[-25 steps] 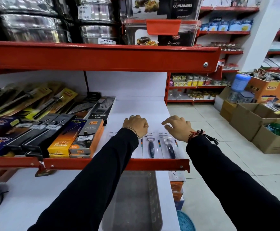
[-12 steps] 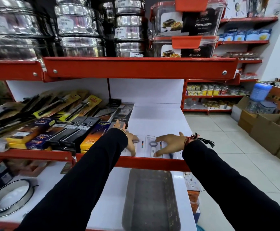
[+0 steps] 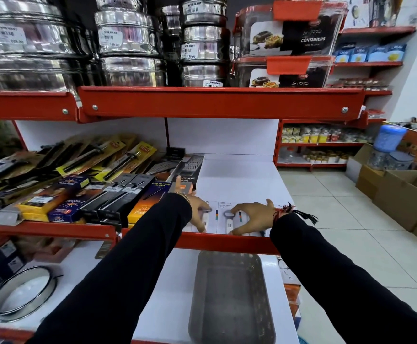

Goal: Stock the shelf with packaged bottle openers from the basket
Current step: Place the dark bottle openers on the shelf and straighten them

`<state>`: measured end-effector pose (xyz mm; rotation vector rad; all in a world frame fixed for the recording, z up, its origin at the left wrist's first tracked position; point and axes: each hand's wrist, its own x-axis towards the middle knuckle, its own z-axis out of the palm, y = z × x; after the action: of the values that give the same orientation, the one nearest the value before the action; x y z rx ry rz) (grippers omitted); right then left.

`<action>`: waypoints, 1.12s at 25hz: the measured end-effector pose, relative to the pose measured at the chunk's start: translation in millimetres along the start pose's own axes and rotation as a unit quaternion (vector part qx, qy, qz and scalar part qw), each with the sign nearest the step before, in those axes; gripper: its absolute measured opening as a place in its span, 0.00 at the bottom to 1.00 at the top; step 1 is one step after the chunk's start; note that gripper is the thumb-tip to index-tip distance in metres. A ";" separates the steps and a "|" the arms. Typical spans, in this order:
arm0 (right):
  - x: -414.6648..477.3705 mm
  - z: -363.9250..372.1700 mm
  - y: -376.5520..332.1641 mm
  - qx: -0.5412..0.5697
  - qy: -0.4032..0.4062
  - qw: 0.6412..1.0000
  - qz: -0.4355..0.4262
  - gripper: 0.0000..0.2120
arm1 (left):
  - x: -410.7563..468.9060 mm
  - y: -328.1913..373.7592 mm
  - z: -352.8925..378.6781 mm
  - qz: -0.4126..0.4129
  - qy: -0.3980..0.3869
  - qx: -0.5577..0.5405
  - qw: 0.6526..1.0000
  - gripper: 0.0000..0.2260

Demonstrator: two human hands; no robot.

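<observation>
Three packaged bottle openers lie flat side by side on the white shelf (image 3: 239, 180), just behind its red front lip. The middle pack (image 3: 228, 219) shows a white-handled opener. My left hand (image 3: 198, 211) rests fingers-down on the left pack, which it mostly hides. My right hand (image 3: 252, 217) lies spread over the right pack, thumb toward the middle one. Neither hand grips anything. The grey basket (image 3: 202, 281) stands on the lower shelf below my arms and looks empty.
Boxed and carded kitchen tools (image 3: 118, 199) crowd the shelf left of my left hand. Steel tins (image 3: 128, 33) and plastic containers (image 3: 287, 45) fill the shelf above. A steel ring (image 3: 21, 294) lies on the lower shelf at left. Cardboard boxes (image 3: 401, 194) stand on the tiled floor at right.
Both hands have uncurled from loose fists and come back toward the shelf's front lip, fingers now spread flat over the packs. My view has pulled back and tilted up.
</observation>
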<state>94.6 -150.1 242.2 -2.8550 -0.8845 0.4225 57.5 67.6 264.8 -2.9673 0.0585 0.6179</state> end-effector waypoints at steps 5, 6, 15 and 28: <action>-1.2 -2.0 0.0 -0.006 0.000 1.000 -0.005 0.37 | 0.2 2.3 -1.5 0.004 0.002 0.010 1.000 0.39; -2.6 -2.9 1.8 0.004 -0.001 1.000 -0.007 0.37 | -0.5 2.9 -2.8 0.002 0.002 0.014 1.000 0.39; -39.9 -28.8 81.3 0.049 0.066 0.993 0.082 0.34 | 12.4 57.5 -25.4 0.084 0.077 -0.053 0.992 0.33; -50.3 -5.3 129.8 0.139 -0.016 0.983 0.117 0.37 | 45.6 113.6 -15.2 0.097 0.051 0.064 0.992 0.40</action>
<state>125.9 -285.5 233.0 -2.7024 -0.4512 0.5698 98.5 -47.8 249.1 -2.8861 0.3860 0.4610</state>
